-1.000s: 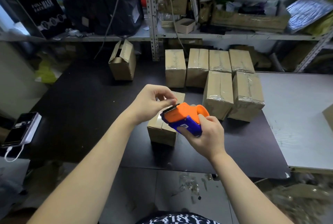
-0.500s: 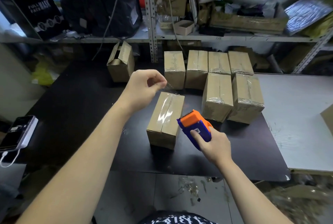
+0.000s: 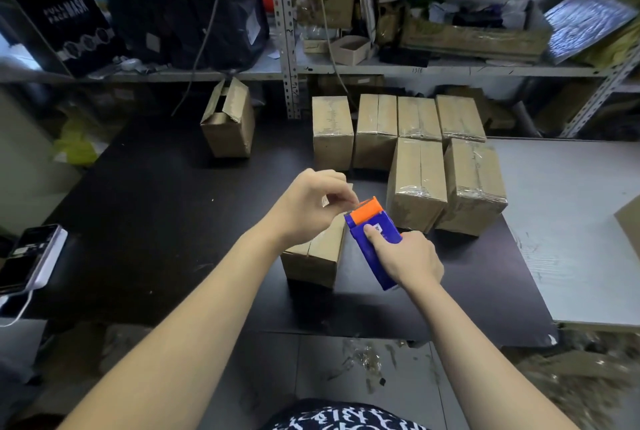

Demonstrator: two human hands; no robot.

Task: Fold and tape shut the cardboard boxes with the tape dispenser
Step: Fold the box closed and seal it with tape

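Tape dispenser [image 3: 363, 246] (blue body, orange head) held just above cardboard box [image 3: 317, 256], near front edge of black worktop [image 3: 156, 222]. Right hand [image 3: 410, 261] wrapped round blue body; left hand [image 3: 310, 203] pinches edge of orange head. Six taped boxes [image 3: 415, 184] behind, right; open-flapped box [image 3: 227, 125] rear left; phone [image 3: 29, 258] far left.

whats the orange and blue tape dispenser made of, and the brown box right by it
Orange and blue tape dispenser: looks like moulded plastic, smooth and slightly glossy, in solid even colours. Brown box beside it: most likely cardboard, dull matte brown with a folded flap seam; no corrugation can be seen.
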